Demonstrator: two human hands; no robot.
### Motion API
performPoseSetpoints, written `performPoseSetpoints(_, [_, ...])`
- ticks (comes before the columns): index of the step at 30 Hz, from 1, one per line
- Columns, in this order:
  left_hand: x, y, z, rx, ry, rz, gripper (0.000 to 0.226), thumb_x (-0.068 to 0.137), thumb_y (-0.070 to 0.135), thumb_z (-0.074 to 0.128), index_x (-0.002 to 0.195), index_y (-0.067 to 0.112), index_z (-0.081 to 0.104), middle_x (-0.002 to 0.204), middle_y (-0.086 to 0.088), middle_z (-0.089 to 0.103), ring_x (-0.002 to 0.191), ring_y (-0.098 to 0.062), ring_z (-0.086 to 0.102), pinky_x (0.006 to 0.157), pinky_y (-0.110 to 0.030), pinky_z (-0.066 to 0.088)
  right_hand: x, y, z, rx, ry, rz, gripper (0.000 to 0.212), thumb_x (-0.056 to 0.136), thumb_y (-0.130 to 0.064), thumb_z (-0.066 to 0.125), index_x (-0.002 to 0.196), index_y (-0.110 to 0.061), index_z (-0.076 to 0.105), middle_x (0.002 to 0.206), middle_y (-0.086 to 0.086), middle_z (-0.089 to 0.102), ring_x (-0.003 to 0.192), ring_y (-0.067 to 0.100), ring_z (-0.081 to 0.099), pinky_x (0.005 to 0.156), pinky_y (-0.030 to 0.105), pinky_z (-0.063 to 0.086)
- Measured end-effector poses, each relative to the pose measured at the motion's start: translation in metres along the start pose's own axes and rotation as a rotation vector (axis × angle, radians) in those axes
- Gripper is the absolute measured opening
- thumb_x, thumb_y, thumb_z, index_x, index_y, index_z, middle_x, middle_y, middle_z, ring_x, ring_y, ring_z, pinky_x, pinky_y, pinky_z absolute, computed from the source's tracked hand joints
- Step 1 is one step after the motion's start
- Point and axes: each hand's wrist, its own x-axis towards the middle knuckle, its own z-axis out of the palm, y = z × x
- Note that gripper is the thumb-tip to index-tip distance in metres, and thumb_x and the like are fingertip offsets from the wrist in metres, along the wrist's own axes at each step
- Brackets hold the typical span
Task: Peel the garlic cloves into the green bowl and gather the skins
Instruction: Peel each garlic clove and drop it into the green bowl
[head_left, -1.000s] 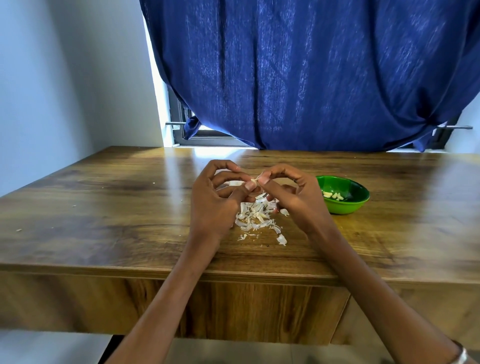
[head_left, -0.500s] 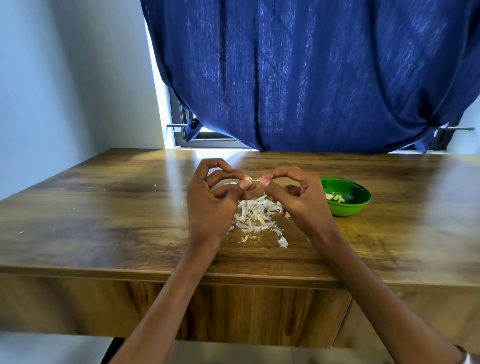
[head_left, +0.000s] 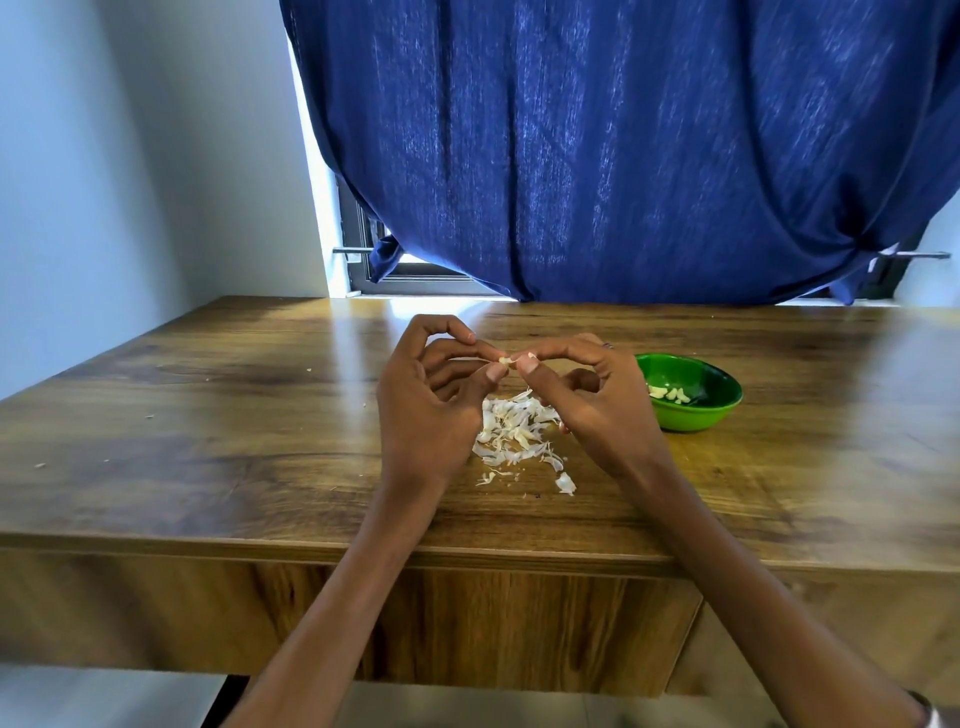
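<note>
Above the wooden table (head_left: 208, 457) my left hand (head_left: 431, 410) and my right hand (head_left: 597, 400) meet fingertip to fingertip and pinch one small garlic clove (head_left: 505, 360) between thumbs and forefingers; a thin strip of skin trails from it to the left. Directly under the hands lies a loose pile of white garlic skins (head_left: 514, 436). The green bowl (head_left: 696, 415) stands on the table just right of my right hand, with several peeled cloves (head_left: 670, 394) inside.
A few stray skin flakes (head_left: 565, 483) lie nearer the table's front edge, and tiny crumbs dot the left side. A blue curtain (head_left: 623, 156) hangs over the window behind the table. A pale wall stands at the left.
Both hands have lifted slightly and the fingertips have shifted on the clove, drawing a strip of skin out to the left. The pile and bowl have not moved.
</note>
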Motion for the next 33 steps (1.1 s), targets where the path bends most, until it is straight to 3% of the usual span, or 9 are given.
performPoseSetpoints(3, [-0.0002, -0.0015, 0.0004, 0.026, -0.004, 0.021, 0.033, 0.082, -0.007, 0.078, 0.105, -0.002, 0.055, 0.092, -0.005, 0.076, 0.085, -0.014, 0.076, 0.077, -0.024, 0.06, -0.0004, -0.0015, -0.0004, 0.005, 0.007, -0.019, 0.009, 0.092, -0.023, 0.072, 0.089, -0.032, 0.074, 0.09, -0.014, 0.066, 0.078, 0.012, 0.068, 0.051, 0.014, 0.047])
performPoseSetpoints(10, [-0.0006, -0.0026, 0.0013, 0.069, -0.009, 0.052, 0.032, 0.081, -0.008, 0.078, 0.102, 0.002, 0.056, 0.09, -0.003, 0.076, 0.085, -0.013, 0.076, 0.079, -0.027, 0.06, -0.0011, -0.0018, -0.0006, 0.032, 0.005, -0.018, 0.013, 0.095, -0.031, 0.068, 0.089, -0.024, 0.077, 0.089, -0.017, 0.069, 0.076, 0.01, 0.064, 0.052, 0.017, 0.044])
performPoseSetpoints(14, [-0.0018, -0.0019, 0.0024, 0.092, -0.011, 0.063, 0.032, 0.081, -0.01, 0.077, 0.103, 0.003, 0.057, 0.089, -0.001, 0.075, 0.085, -0.011, 0.074, 0.078, -0.024, 0.059, -0.001, 0.0, -0.0011, 0.0, 0.004, 0.022, 0.002, 0.09, -0.024, 0.075, 0.088, -0.022, 0.074, 0.093, -0.008, 0.066, 0.068, 0.011, 0.067, 0.049, 0.017, 0.047])
performPoseSetpoints(21, [-0.001, -0.0016, 0.0013, 0.075, -0.02, 0.049, 0.035, 0.08, -0.009, 0.078, 0.104, 0.001, 0.055, 0.089, -0.001, 0.074, 0.084, -0.013, 0.074, 0.077, -0.023, 0.059, 0.0004, 0.0007, -0.0009, 0.053, -0.022, 0.058, 0.007, 0.09, -0.015, 0.074, 0.087, -0.021, 0.073, 0.101, 0.001, 0.067, 0.069, 0.005, 0.065, 0.053, 0.016, 0.048])
performPoseSetpoints(26, [0.0012, -0.0035, -0.0003, -0.008, -0.067, -0.017, 0.035, 0.083, -0.013, 0.073, 0.104, 0.001, 0.049, 0.091, -0.008, 0.073, 0.084, -0.022, 0.072, 0.077, -0.028, 0.06, 0.0022, 0.0006, -0.0001, 0.086, -0.076, 0.111, 0.008, 0.092, -0.016, 0.071, 0.089, -0.023, 0.074, 0.108, -0.005, 0.066, 0.075, 0.004, 0.066, 0.056, 0.015, 0.049])
performPoseSetpoints(33, [0.0017, -0.0044, -0.0006, -0.075, -0.09, -0.063, 0.034, 0.084, -0.016, 0.069, 0.105, 0.0, 0.047, 0.094, -0.017, 0.072, 0.084, -0.018, 0.069, 0.078, -0.027, 0.059, 0.0014, -0.0008, -0.0003, 0.094, -0.106, 0.151, 0.005, 0.094, -0.018, 0.068, 0.094, -0.016, 0.073, 0.112, -0.003, 0.063, 0.069, 0.004, 0.066, 0.049, 0.022, 0.05])
